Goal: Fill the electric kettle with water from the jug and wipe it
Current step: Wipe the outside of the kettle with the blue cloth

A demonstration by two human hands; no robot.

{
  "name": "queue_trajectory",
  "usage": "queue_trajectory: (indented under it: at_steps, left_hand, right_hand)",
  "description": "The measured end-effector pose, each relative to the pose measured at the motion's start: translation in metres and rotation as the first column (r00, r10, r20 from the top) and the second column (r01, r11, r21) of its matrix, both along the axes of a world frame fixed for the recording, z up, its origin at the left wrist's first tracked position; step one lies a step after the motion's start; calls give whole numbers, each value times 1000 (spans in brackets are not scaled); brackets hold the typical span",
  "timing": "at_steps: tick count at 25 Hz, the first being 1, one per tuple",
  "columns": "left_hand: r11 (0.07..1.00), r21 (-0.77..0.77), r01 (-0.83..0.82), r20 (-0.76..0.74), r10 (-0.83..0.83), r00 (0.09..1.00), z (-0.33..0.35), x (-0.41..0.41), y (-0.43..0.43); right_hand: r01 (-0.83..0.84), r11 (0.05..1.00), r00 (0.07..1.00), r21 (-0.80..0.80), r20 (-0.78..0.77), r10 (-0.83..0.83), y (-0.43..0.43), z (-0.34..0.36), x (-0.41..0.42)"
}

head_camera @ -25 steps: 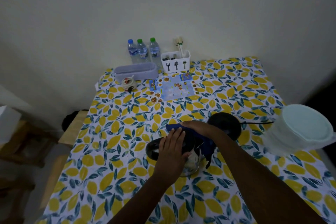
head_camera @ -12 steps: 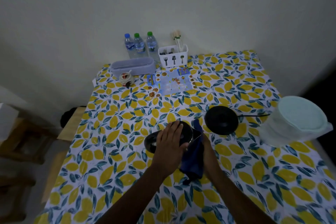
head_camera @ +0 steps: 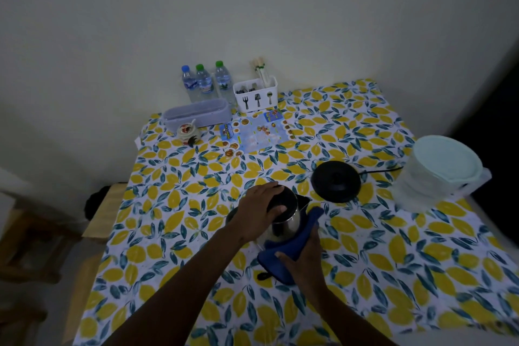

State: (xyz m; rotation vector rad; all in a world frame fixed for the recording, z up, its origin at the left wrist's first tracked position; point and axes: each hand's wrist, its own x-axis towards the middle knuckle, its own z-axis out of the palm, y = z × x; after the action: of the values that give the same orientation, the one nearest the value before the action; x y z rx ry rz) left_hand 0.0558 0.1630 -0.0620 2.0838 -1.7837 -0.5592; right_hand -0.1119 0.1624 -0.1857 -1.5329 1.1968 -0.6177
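the shiny steel electric kettle with a black lid (head_camera: 285,219) stands near the middle of the worktop covered in a yellow lemon and teal leaf print cloth (head_camera: 179,205). the left hand (head_camera: 259,212) lies flat over the kettle's lid, fingers (head_camera: 276,209) spread and curled down over its top. the right hand (head_camera: 302,255) presses a dark blue cloth (head_camera: 292,244) against the kettle's near side, fingers closed on the cloth. the round black kettle base (head_camera: 335,181) lies apart to the right with its cord running toward the translucent plastic jug with a pale green lid (head_camera: 441,174) at the right edge.
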Motion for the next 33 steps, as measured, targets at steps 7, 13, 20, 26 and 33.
queue_trajectory:
  at_steps: [7,13,20,26,33]
  left_hand:
    - [997,68,40,-27,-38,999,4,6,-8]
    - [997,49,55,-25,-54,998,-3,8,-6]
    - [998,40,48,-34,-47,998,0,6,-3]
    - [999,12,40,-23,-40,999,-1,4,0]
    - [1000,-11,15,-38,-15,999,-7,5,-3]
  right_hand:
    - [260,965,966,-36,21,-259,46,10,30]
    - [255,935,954,-248,-96,-285,62,19,58]
    - [272,958,958,-86,-74,-278,35,-6,25]
    - [331,942,943,-55,43,-329,37,0,14]
    - [234,970,946,67,213,-243,-6,30,16]
